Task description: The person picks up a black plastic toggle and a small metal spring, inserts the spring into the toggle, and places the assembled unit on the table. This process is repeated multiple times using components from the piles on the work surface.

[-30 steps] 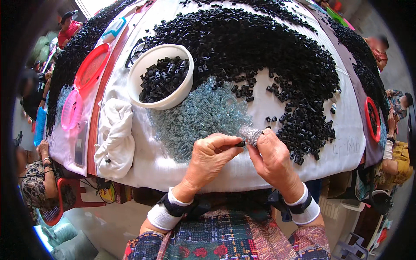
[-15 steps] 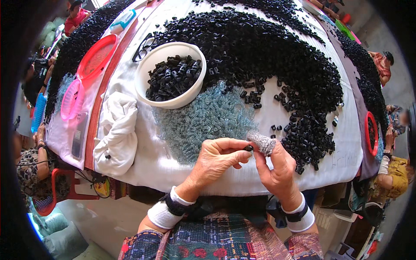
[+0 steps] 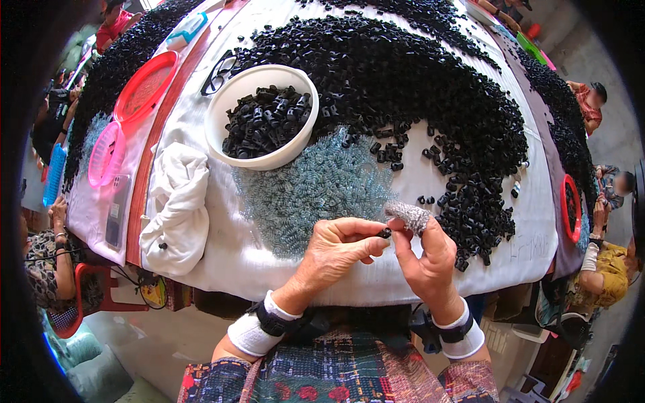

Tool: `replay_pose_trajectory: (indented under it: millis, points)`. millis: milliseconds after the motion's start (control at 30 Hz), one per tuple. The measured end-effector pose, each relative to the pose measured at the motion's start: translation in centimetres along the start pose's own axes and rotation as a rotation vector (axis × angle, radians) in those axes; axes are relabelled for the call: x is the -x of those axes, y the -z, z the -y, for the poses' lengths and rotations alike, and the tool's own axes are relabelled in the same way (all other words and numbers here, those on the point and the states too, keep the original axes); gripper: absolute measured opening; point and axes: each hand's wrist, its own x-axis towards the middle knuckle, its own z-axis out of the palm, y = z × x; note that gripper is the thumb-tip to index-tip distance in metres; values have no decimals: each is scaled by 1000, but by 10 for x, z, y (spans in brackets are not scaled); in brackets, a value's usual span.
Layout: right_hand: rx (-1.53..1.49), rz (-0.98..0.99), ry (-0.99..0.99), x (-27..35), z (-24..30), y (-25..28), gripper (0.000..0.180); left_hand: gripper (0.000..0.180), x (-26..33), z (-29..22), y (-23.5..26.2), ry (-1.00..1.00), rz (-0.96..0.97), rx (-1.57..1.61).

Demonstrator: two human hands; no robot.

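My left hand (image 3: 336,247) pinches a small black plastic cord-lock part (image 3: 384,233) between thumb and fingertips, above the table's near side. Right beside it, my right hand (image 3: 426,258) has its thumb and fingers closed together at the part. A grey knitted finger cover (image 3: 408,216) wraps one of its fingers. Whatever those right fingertips hold is too small to make out. Just beyond my hands lies a heap of small metal coil springs (image 3: 316,191). Black cord-lock pieces (image 3: 403,74) form a large pile behind and to the right.
A white bowl (image 3: 215,144) of black pieces stands left of the pile, with black glasses (image 3: 219,72) behind it. A white cloth (image 3: 176,208) lies at the left. Red (image 3: 121,111) and pink baskets (image 3: 94,168) sit on the neighbouring table. Other people work at both sides.
Both hands stay together at nearly the same spot, with a slight shift of the fingers. The black part remains in my left fingertips. The whole view has moved slightly.
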Motion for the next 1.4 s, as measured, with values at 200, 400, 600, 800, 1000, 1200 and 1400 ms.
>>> replay_pose_trajectory:
  millis: [200, 400, 600, 800, 1000, 1200, 1400]
  points:
    - [18, 16, 12, -1, 2, 0, 28, 23, 2, -2, -1, -13, -6, -7]
    - [20, 27, 65, 1, 5, 4, 30, 22, 1, -1, 2, -27, 8, 4]
    - [5, -1, 26, 3, 1, 11, 31, 22, 2, 0, 0, -25, -3, 5]
    - [110, -230, -200, -13, -6, 31, 21, 21, 5, -4, -3, -23, -20, 3]
    - [246, -93, -190, -17, -41, 41, 14, 20, 4, -1, -2, -40, -12, 25]
    - [601, 35, 52, -28, -51, 29, 13, 20, 4, 1, 1, -40, -8, -2]
    - [726, 185, 64, -28, -62, 24, 15, 19, 4, 0, 0, -24, 4, 30]
